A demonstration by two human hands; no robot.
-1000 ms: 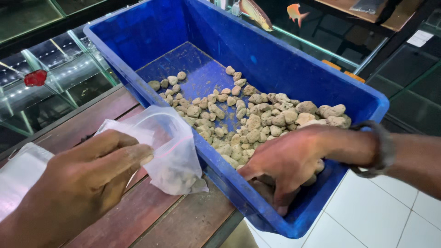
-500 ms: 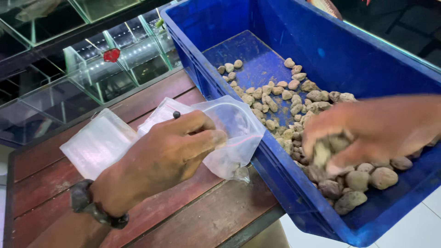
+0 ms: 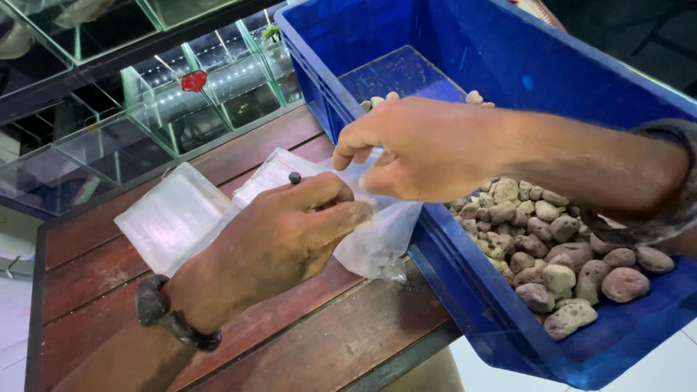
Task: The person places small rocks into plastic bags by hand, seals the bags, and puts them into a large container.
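Observation:
My left hand (image 3: 279,236) grips the mouth of a clear plastic bag (image 3: 377,243) that lies on the dark wooden table (image 3: 319,341) against the blue plastic crate (image 3: 465,279). My right hand (image 3: 425,149) is over the bag's opening with the fingers curled; whatever it holds is hidden. The crate holds several rough brownish stones (image 3: 559,247), heaped on its near right side. A dark bracelet sits on my left wrist.
More flat clear bags (image 3: 170,214) lie on the table to the left of my left hand. Glass fish tanks (image 3: 196,109) stand behind the table, one with a small red object. White floor tiles show at the lower right.
My right hand has lifted out of the crate's stones and moved left over the bag's mouth. My left hand keeps holding the bag open.

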